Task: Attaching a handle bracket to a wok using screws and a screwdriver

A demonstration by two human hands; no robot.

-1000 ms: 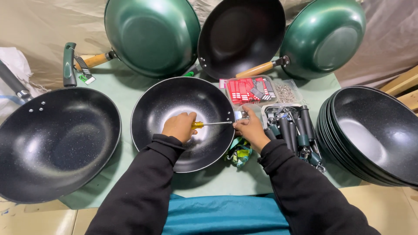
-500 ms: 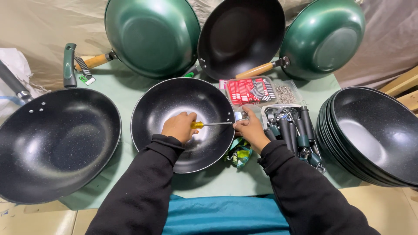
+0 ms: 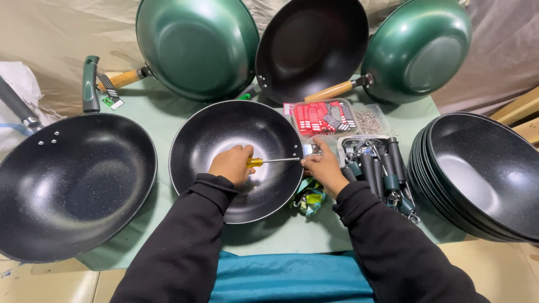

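Note:
A black speckled wok [image 3: 224, 132] without a handle lies in front of me on the pale green table [image 3: 157, 118]. My left hand [image 3: 231, 164] rests inside the wok and grips a screwdriver [image 3: 269, 161] with a yellow handle, its shaft lying level and pointing right at the wok's rim. My right hand [image 3: 323, 168] pinches the metal handle bracket [image 3: 312, 149] at that rim, where the screwdriver's tip meets it.
A large black wok [image 3: 67, 185] lies at the left. Two green woks [image 3: 196, 45] [image 3: 418, 50] and a black one [image 3: 311, 47] lean at the back. A stack of black woks [image 3: 483, 174] sits right. Dark handles [image 3: 382, 171], a red-packed box [image 3: 323, 116] and a bag of screws [image 3: 368, 119] lie between.

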